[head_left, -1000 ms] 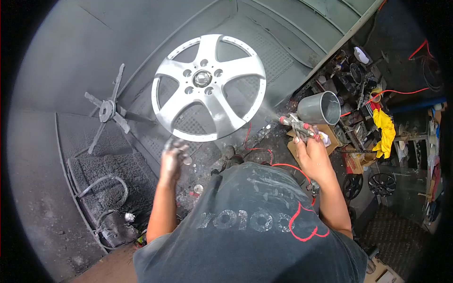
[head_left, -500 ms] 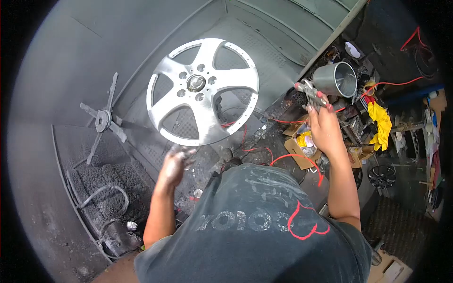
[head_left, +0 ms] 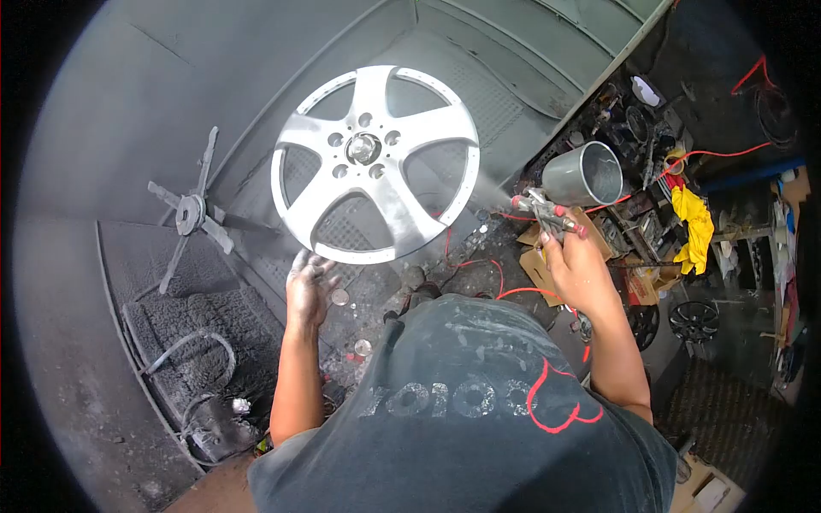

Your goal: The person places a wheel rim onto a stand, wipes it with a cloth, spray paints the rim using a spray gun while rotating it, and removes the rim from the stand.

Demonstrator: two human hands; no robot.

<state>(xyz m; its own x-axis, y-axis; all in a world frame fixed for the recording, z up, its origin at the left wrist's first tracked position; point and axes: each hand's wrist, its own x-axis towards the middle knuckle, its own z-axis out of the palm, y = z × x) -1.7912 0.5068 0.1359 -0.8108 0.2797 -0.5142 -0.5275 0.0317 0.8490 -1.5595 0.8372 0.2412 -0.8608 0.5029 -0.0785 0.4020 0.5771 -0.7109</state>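
A five-spoke wheel cover [head_left: 402,214], silvery white with a shiny centre, faces me in the upper middle. My left hand [head_left: 310,289], smudged with silvery paint, is at its lower left edge with the fingers apart; whether the fingertips touch the rim is hard to tell. On the right, my right hand [head_left: 577,261] is wrapped round a metal spray gun [head_left: 547,214] with red parts. The gun points left at the wheel cover, and a faint mist leaves its nozzle. A red hose runs below the gun.
Left of the wheel cover stands a grey star-shaped stand [head_left: 190,214]. A grey bucket [head_left: 583,175] sits just beyond the spray gun, with an open cardboard box [head_left: 540,272] below it. Further right are a yellow cloth [head_left: 691,227], a black wheel cover [head_left: 694,321] and cluttered shelves.
The spray gun and my right hand have moved left and down from their place half a second ago. The wheel cover looks slightly turned, and my left hand's fingers are more spread.
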